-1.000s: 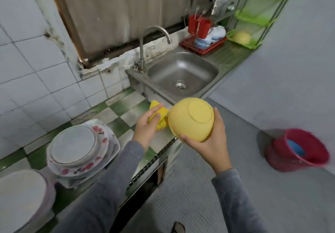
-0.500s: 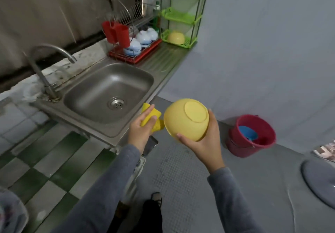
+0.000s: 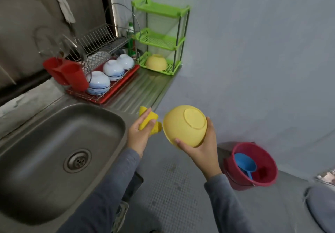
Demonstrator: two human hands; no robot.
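Fingers of the right hand (image 3: 201, 147) curl round a yellow bowl (image 3: 184, 124), held bottom-up just past the worktop (image 3: 145, 89) edge. The left hand (image 3: 139, 134) squeezes a yellow sponge (image 3: 151, 122) beside it.

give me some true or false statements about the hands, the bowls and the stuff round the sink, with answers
1. The right hand holds a yellow bowl with its base turned towards the camera. True.
2. The left hand holds nothing. False: it grips a yellow sponge.
3. A second yellow bowl lies upside down on the lowest shelf of the green rack. True.
4. The red bucket stands on the counter. False: it stands on the floor, with a blue scoop inside.
5. The blue-and-white bowls in the dish rack sit mouth up. False: all three are upside down.
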